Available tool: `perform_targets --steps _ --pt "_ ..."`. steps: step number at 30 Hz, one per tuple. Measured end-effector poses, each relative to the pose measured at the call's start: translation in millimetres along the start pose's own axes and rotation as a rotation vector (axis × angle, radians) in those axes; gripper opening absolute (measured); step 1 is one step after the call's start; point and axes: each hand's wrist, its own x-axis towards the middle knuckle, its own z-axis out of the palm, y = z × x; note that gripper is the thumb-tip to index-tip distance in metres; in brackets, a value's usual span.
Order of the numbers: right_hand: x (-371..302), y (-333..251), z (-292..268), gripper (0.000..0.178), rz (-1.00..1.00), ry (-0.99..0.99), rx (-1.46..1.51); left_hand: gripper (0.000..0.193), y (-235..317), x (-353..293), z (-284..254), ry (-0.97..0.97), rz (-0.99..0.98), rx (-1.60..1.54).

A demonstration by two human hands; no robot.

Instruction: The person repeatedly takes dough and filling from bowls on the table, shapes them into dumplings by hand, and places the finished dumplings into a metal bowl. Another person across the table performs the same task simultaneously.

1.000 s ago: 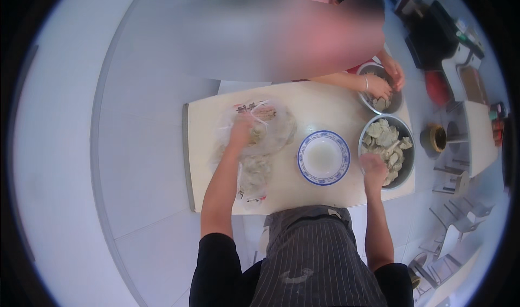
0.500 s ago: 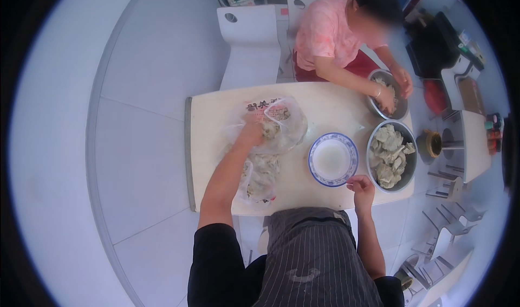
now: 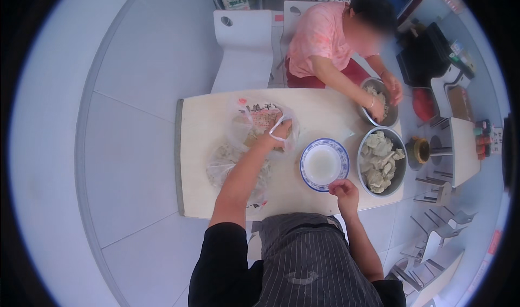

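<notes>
Hands first: the person's right hand [image 3: 346,194] is curled at the near right edge of a white plate with a blue patterned rim [image 3: 304,163], fingertips drawn close together; whether they pinch anything cannot be told. Farther off, the left hand [image 3: 283,129] reaches into a clear plastic bag with red and black print [image 3: 245,124], its fingers loosely bent and partly hidden by the bag, so its grip cannot be told.

Nearest below is a dark striped apron [image 3: 311,258]. On the pale desk [image 3: 195,144], a second clear bag [image 3: 219,166] lies just beside the printed one, partly behind the left forearm. The plate holds cloudy liquid. To its right, a large metal bowl [image 3: 400,174] contains pale grey-green folded pieces [image 3: 379,160].

Beyond it, a co-worker in a pink shirt [image 3: 319,33] works with both hands at a smaller metal bowl [image 3: 394,114]. A white chair [image 3: 244,52] stands across the desk.
</notes>
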Motion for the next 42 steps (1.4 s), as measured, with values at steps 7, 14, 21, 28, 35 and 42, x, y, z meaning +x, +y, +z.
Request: perform_targets --steps 7,14,21,28,35,42 --pt "-2 6 -9 0.016 0.022 0.009 0.03 0.065 -13 6 24 0.264 -0.021 -0.067" --pt "-7 9 -24 0.015 0.031 0.075 0.033 0.059 -52 -23 -6 0.281 -0.036 -0.174" --pt "0 18 -18 0.016 0.039 0.032 0.075 0.041 -19 -27 36 0.455 -0.158 0.186" --pt "-1 1 -21 0.016 -0.007 0.042 0.038 0.03 -6 -4 20 0.299 -0.237 0.137" --pt "-12 20 -33 0.019 0.05 0.071 0.067 0.03 -19 -8 28 0.36 -0.208 -0.139" --pt "-10 20 -28 0.018 0.05 0.036 0.073 0.04 -28 7 59 0.434 -0.26 0.118"
